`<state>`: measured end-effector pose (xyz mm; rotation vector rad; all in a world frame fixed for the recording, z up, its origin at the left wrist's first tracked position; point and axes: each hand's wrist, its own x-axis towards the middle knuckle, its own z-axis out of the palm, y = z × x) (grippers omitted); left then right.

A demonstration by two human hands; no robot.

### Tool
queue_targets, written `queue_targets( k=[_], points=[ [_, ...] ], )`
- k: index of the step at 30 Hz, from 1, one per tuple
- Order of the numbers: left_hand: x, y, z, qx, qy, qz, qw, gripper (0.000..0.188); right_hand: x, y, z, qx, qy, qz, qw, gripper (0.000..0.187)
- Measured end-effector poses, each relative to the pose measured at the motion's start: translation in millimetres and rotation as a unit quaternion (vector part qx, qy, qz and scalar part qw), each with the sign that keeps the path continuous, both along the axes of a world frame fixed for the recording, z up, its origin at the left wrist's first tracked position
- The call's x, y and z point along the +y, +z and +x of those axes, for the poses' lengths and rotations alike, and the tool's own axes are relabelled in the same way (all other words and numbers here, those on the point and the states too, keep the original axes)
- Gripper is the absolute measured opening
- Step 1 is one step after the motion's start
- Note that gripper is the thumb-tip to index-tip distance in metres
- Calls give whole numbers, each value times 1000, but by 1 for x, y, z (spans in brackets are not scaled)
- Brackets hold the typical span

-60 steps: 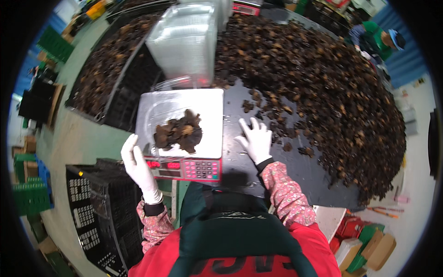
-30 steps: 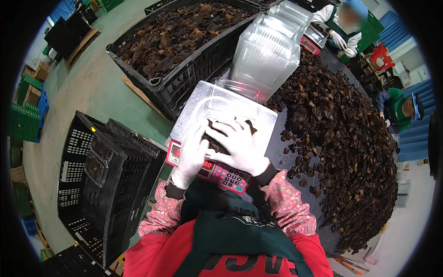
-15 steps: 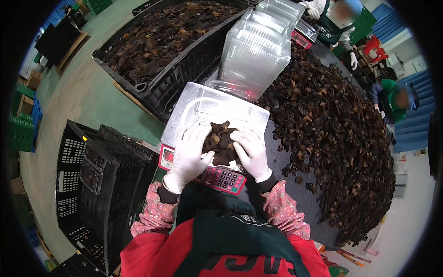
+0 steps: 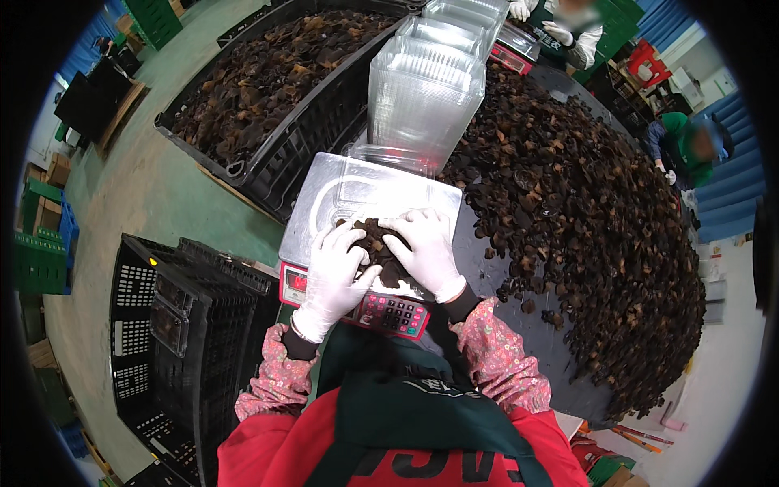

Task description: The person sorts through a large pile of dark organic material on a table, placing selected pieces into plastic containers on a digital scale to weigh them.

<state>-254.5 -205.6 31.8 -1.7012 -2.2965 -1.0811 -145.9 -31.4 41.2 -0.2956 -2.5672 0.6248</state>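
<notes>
A clump of dark brown wood ear mushrooms point(image 4: 379, 247) lies in the near part of a clear plastic box on the steel pan of a weighing scale point(image 4: 307, 187). The box's transparent lid point(image 4: 365, 183) lies folded back on the far side. My left hand point(image 4: 329, 277), in a white glove, curls around the clump from the left. From the right my gloved right hand point(image 4: 425, 253) presses on it with bent fingers. Both hands touch the mushrooms, and the fingers hide part of them. The scale's red keypad point(image 4: 389, 313) shows below my wrists.
Stacked clear plastic boxes point(image 4: 426, 101) stand behind the scale. A large heap of wood ears point(image 4: 560, 195) covers the dark table point(image 4: 479, 243) at right. A black crate point(image 4: 268, 183) of more stands far left, black crates point(image 4: 219, 325) nearer. Two people work beyond the table.
My hands have drawn closer together around the mushrooms, and the clump looks more compact. The whole view has shifted slightly. A person's hands at the far end have moved.
</notes>
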Motion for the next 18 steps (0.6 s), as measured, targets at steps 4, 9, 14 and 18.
queue_targets(
  k=[4,9,14,18],
  points=[
    [-5,12,2,-39,31,31,998,29,4,-1,2,33,-6,-97,995,22],
    [3,28,14,-56,75,105,990,42,-8,21,8,79,-3,-172,982,25],
    [22,34,41,-151,5,166,975,32,-27,48,39,51,24,-302,952,44],
    [36,46,86,-208,-91,101,969,25,-22,41,107,71,-50,-352,932,27]
  ],
)
